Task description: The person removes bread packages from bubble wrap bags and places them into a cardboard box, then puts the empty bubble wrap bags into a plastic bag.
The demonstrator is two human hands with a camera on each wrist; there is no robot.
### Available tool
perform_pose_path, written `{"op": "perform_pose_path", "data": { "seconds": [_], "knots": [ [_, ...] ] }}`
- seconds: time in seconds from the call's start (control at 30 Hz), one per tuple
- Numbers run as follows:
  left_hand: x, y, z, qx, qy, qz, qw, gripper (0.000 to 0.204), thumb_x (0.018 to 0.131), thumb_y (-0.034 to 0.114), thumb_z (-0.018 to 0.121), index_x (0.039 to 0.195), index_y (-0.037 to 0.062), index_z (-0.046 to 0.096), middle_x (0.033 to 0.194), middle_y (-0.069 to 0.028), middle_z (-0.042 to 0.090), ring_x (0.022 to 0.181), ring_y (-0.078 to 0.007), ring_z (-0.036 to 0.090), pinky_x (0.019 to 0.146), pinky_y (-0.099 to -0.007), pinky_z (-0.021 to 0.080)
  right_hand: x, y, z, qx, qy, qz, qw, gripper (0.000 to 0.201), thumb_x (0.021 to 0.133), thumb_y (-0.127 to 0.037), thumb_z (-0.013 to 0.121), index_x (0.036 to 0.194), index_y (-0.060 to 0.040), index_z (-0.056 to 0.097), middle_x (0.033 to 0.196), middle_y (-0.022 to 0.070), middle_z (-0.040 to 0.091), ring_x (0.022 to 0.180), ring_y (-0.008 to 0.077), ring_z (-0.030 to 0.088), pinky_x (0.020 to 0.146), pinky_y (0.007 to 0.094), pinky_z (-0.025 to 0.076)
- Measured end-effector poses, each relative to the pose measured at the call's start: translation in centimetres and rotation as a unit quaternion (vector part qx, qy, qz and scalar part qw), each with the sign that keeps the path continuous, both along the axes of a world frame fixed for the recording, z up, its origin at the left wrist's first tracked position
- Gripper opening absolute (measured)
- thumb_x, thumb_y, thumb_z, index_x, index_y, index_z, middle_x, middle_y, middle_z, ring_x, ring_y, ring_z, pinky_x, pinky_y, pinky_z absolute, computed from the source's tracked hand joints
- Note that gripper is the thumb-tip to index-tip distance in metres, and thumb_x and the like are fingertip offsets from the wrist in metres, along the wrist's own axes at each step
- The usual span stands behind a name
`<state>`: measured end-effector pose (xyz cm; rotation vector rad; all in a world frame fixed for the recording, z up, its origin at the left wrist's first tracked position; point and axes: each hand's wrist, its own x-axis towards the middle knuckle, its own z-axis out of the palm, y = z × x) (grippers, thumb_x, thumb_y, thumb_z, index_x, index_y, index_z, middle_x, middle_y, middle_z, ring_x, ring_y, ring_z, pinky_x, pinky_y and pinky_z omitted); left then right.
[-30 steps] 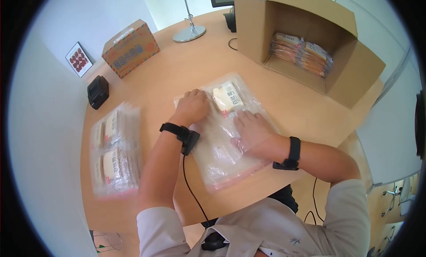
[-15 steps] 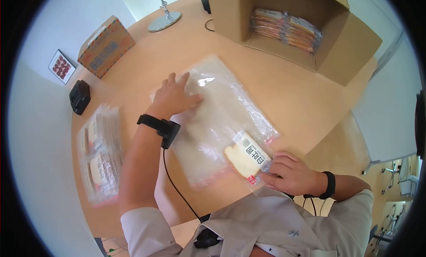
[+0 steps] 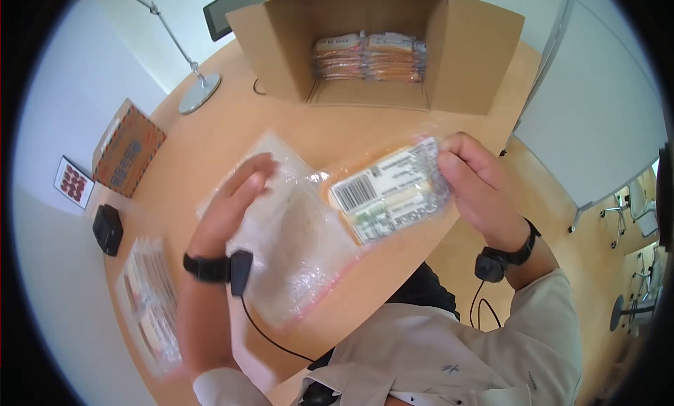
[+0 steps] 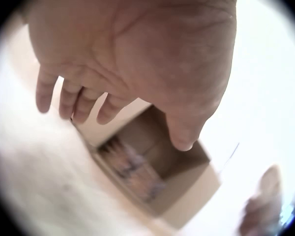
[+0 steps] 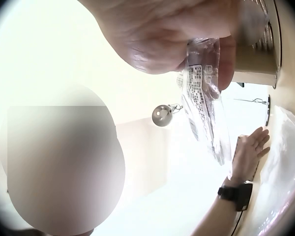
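My right hand (image 3: 481, 185) pinches a clear-wrapped bread packet (image 3: 382, 192) by one end, thumb on top. Its barcode label faces the head camera, and a pale slice edge shows at the left. In the right wrist view the packet (image 5: 201, 103) hangs from the fingers, seen nearly edge-on. A flat stack of clear plastic bags (image 3: 288, 258) with pink-edged openings lies on the table below. Over the far left part of these bags is my left hand (image 3: 235, 199), holding nothing. The left wrist view shows its fingers (image 4: 71, 98) loosely extended and the thumb apart.
An open cardboard box (image 3: 470, 62) at the back holds stacked bread packets (image 3: 393, 58). Filled plastic bags (image 3: 151, 315) lie at the left. Along the far left edge stand a black device (image 3: 109, 229), a printed carton (image 3: 130, 153) and a lamp base (image 3: 200, 94).
The right hand has drawn the bread packet off the plastic bags, raised it and turned it label-side over. The left hand has come off the bags. The head view has swung right.
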<state>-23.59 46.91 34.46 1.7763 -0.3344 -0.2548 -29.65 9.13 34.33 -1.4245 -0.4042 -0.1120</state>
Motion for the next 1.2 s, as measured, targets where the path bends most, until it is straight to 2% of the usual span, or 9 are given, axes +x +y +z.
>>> {"op": "perform_pose_path", "data": {
  "seconds": [0.03,0.1,0.23,0.33,0.47,0.53,0.67,0.93,1.2],
  "knots": [
    [-0.7,-1.1,-0.1,-0.169,0.032,-0.095,0.981,0.071,0.097,0.043,0.067,0.147,-0.0020,0.046,0.146,-0.0170,0.052,0.129,-0.0277,0.054,0.106,-0.0416,0.046,0.7,0.3,-0.4,0.068,0.037,0.048,0.996,0.016,0.107,-0.020,0.054,0.106,-0.0047,0.060,0.092,-0.0039,0.058,0.081,0.0039,0.050,0.074,0.0239,0.045],
    [-2.9,-4.6,0.9,-0.211,0.079,-0.135,0.965,0.058,0.099,0.028,0.067,0.145,-0.0027,0.048,0.138,-0.0147,0.059,0.120,-0.0237,0.060,0.101,-0.0383,0.049,2.0,1.0,-1.7,0.071,0.069,0.072,0.993,0.016,0.106,-0.021,0.055,0.108,-0.0052,0.060,0.094,-0.0031,0.059,0.085,0.0042,0.053,0.076,0.0247,0.046],
    [-4.4,-6.7,1.1,-0.170,0.107,-0.112,0.973,0.048,0.100,0.017,0.065,0.141,-0.0019,0.052,0.127,-0.0109,0.066,0.111,-0.0197,0.066,0.097,-0.0344,0.052,2.5,3.8,-1.3,0.213,0.179,0.168,0.946,0.020,0.105,-0.024,0.057,0.114,-0.0056,0.059,0.101,0.0009,0.064,0.092,0.0085,0.061,0.083,0.0275,0.051],
    [-4.2,-6.3,2.1,-0.324,0.110,-0.007,0.939,0.038,0.101,0.009,0.059,0.137,-0.0018,0.055,0.124,-0.0098,0.069,0.109,-0.0187,0.067,0.095,-0.0336,0.053,2.6,3.5,-1.0,0.257,0.264,0.287,0.884,0.023,0.104,-0.025,0.059,0.116,-0.0054,0.059,0.105,0.0047,0.066,0.094,0.0134,0.066,0.084,0.0306,0.054],
    [-3.7,-5.9,1.4,-0.306,0.106,-0.002,0.946,0.038,0.102,0.012,0.060,0.137,-0.0012,0.055,0.124,-0.0096,0.068,0.109,-0.0184,0.067,0.095,-0.0345,0.054,1.4,5.8,-3.3,0.143,0.170,0.260,0.940,0.024,0.103,-0.026,0.061,0.115,-0.0055,0.060,0.099,0.0052,0.067,0.085,0.0143,0.066,0.077,0.0303,0.055],
    [-3.5,-6.2,0.2,-0.290,0.116,-0.004,0.950,0.037,0.102,0.014,0.060,0.136,-0.0009,0.055,0.123,-0.0095,0.068,0.109,-0.0184,0.067,0.095,-0.0343,0.054,1.9,7.0,-3.7,0.104,0.267,0.245,0.926,0.022,0.101,-0.023,0.064,0.111,-0.0039,0.061,0.095,0.0067,0.068,0.081,0.0182,0.067,0.071,0.0325,0.057],
    [-4.1,-5.4,1.5,-0.245,0.130,0.004,0.961,0.030,0.104,0.015,0.057,0.129,-0.0015,0.058,0.117,-0.0108,0.069,0.104,-0.0197,0.068,0.088,-0.0342,0.055,4.5,7.7,-3.1,0.167,0.255,0.176,0.936,0.021,0.103,-0.026,0.062,0.101,-0.0053,0.066,0.087,0.0043,0.067,0.071,0.0127,0.065,0.064,0.0275,0.055],
    [-11.1,0.9,1.8,-0.119,0.083,0.042,0.989,0.020,0.103,0.012,0.056,0.116,-0.0021,0.063,0.100,-0.0133,0.072,0.090,-0.0194,0.068,0.080,-0.0335,0.055,25.5,3.9,1.2,0.226,0.146,-0.057,0.961,0.015,0.102,-0.015,0.058,0.102,-0.0012,0.064,0.089,0.0082,0.067,0.075,0.0164,0.065,0.063,0.0299,0.057],
    [-17.7,3.7,0.6,-0.110,0.071,0.169,0.977,0.015,0.101,0.007,0.057,0.110,-0.0025,0.064,0.094,-0.0131,0.072,0.085,-0.0205,0.069,0.080,-0.0350,0.056,35.8,9.9,0.1,0.261,0.255,-0.039,0.930,0.014,0.104,-0.019,0.057,0.103,-0.0056,0.062,0.093,0.0079,0.070,0.077,0.0164,0.065,0.063,0.0280,0.055]
  ]
}}
